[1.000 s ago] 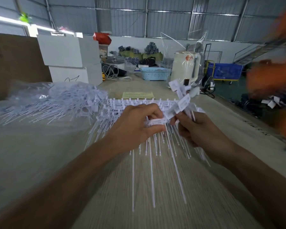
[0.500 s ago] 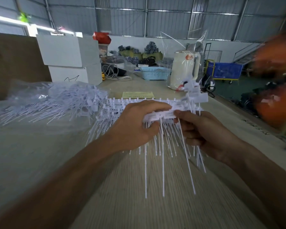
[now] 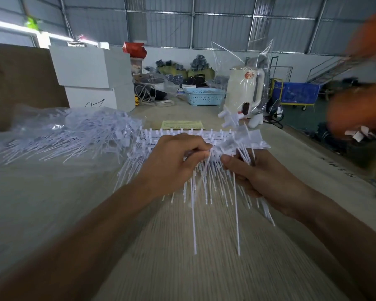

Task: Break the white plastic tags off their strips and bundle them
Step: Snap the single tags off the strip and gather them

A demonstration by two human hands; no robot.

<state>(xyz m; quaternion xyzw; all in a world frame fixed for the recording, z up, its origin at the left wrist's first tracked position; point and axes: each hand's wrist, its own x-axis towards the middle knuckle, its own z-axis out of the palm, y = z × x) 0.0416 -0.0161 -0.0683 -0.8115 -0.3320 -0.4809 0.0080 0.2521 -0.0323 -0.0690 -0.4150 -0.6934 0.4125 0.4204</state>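
Together, the left hand (image 3: 174, 164) fingers (image 3: 197, 146) pinch a strip of white tags (image 3: 215, 170) while the right hand (image 3: 261, 179) curls round a bundle of tags (image 3: 245, 142) above the surface (image 3: 52, 203); more strips (image 3: 182, 134) lie just beyond, loose tags (image 3: 74, 135) far left.

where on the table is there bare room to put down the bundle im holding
Bare tabletop lies near-left, below the heap of loose tags in clear plastic, and near-centre between the forearms. A smaller patch sits past the strips, around the yellow paper. Crowded: under both hands, the left and right, and the far end by the blue basket.
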